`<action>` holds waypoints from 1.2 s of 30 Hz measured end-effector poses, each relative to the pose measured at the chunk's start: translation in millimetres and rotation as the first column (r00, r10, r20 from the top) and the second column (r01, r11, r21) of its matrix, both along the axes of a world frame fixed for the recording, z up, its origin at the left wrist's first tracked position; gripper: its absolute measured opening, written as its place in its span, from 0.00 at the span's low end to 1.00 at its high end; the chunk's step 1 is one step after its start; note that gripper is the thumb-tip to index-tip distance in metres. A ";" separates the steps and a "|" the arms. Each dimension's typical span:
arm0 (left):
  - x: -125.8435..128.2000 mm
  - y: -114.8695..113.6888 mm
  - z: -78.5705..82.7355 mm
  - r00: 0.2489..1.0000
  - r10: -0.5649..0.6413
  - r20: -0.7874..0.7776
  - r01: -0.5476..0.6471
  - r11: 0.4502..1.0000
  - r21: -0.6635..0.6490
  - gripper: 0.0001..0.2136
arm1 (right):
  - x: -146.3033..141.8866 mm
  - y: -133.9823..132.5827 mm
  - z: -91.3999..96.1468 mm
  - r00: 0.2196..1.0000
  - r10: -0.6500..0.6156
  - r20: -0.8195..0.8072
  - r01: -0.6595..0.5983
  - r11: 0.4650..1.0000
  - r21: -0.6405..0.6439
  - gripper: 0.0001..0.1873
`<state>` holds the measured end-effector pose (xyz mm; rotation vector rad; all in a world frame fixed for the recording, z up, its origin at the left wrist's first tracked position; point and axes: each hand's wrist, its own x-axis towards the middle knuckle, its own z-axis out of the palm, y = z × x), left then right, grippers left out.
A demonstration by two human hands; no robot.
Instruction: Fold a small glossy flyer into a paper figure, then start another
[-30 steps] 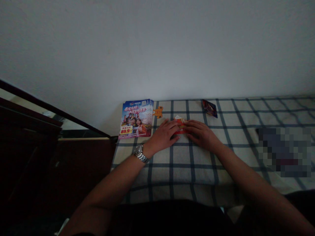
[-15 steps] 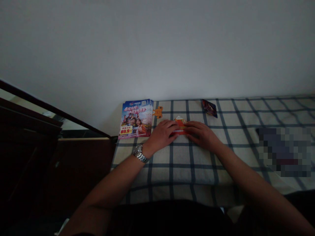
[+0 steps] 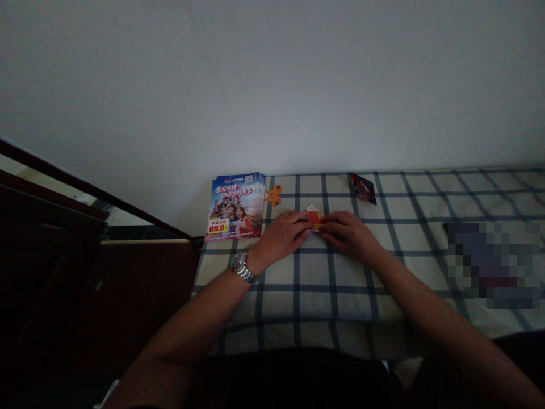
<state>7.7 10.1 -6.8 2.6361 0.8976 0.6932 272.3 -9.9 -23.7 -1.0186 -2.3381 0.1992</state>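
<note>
A small folded paper, orange-red with a white pointed top, lies on the checked cloth between my hands. My left hand, with a silver watch on the wrist, pinches its left side. On the right side my right hand grips it between thumb and fingers. The fingers cover much of its lower part. Left of my left hand is a stack of printed flyers, blue and pink with a castle picture. An orange bear-shaped piece rests beside the stack.
A dark folded printed paper lies near the wall on the right. Farther right is a blurred-out dark patch. The checked cloth runs along the white wall. Dark wooden furniture stands at the left.
The lower red part with lettering has folded up out of sight, so the paper looks shorter. My fingers have closed in on its lower edge. Everything else stays in place.
</note>
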 end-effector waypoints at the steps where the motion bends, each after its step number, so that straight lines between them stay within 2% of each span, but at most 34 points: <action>1: -0.1 -0.6 0.2 1.000 0.001 -0.001 -0.001 1.000 0.002 0.12 | 0.2 0.2 -0.3 1.000 -0.003 -0.003 0.003 1.000 0.002 0.08; 16: 2.2 -0.4 -3.9 0.999 0.047 -0.014 -0.047 0.999 0.001 0.12 | -2.7 -1.7 3.8 0.999 -0.048 0.001 0.048 0.998 -0.027 0.08; 22: 4.9 -0.8 -2.1 0.996 0.087 0.002 -0.087 0.996 -0.005 0.10 | -1.3 -2.8 2.9 0.996 -0.086 -0.030 0.085 0.996 -0.034 0.13; 28: 8.4 -1.4 -0.8 0.993 0.121 0.001 -0.121 0.993 0.005 0.10 | 0.5 -3.1 2.6 0.998 -0.059 -0.001 0.059 0.998 -0.024 0.14; 36: 10.1 -0.9 -1.8 0.993 0.121 -0.013 -0.120 0.992 0.022 0.09 | 2.9 1.5 -6.5 0.999 -0.035 0.020 0.035 0.999 -0.005 0.14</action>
